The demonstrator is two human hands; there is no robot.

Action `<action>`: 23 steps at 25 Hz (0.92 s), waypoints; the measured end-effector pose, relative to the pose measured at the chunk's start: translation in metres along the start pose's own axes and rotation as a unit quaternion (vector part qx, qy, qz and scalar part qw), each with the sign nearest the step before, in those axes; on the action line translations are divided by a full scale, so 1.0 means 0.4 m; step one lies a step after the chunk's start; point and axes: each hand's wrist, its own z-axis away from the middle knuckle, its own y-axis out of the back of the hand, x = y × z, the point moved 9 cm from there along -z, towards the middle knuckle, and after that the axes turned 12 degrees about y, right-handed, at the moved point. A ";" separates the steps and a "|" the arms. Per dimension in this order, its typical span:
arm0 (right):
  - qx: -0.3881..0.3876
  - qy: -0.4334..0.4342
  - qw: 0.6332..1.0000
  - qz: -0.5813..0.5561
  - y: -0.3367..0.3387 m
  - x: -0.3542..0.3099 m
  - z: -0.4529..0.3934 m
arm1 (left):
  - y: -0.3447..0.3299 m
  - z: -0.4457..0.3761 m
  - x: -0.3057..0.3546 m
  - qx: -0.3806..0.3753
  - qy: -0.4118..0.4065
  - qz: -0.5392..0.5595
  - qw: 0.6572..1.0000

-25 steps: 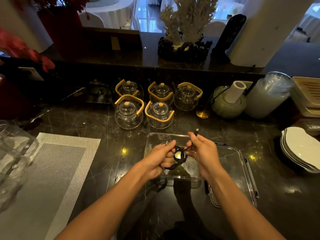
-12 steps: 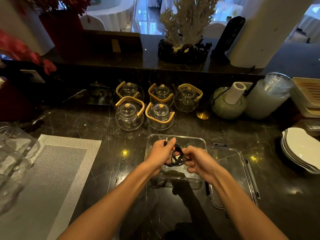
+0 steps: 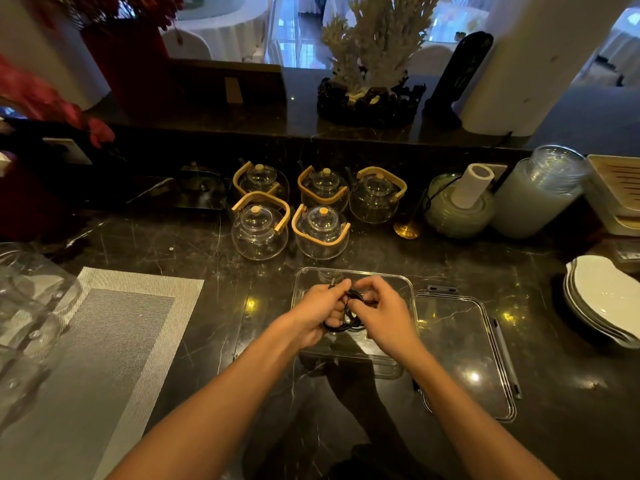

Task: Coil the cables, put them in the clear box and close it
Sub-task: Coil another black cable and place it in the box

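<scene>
Left hand (image 3: 320, 311) and right hand (image 3: 382, 311) both closed on one black cable (image 3: 348, 315), small coil pinched between them, held over open clear box (image 3: 408, 296). Most of coil hidden by fingers; plug end barely visible above left knuckles. One lid (image 3: 464, 355) lies flat, touching box's right side. Behind box: five glass teapots (image 3: 259, 230) in cluster. One grey placemat (image 3: 104, 341) at left. Stack of plates (image 3: 602, 299) at right, cut off by frame edge; count unclear.
</scene>
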 end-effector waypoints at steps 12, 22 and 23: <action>0.101 -0.118 0.955 -0.254 0.012 0.054 0.020 | -0.003 0.001 -0.019 0.005 -0.001 -0.135 0.991; -0.104 -0.149 0.975 -0.130 0.023 0.068 -0.047 | -0.028 -0.035 0.106 -0.032 -0.087 -0.342 0.935; -0.115 -0.139 0.978 -0.105 0.026 0.063 -0.068 | -0.024 -0.042 0.130 -0.026 -0.106 -0.359 0.927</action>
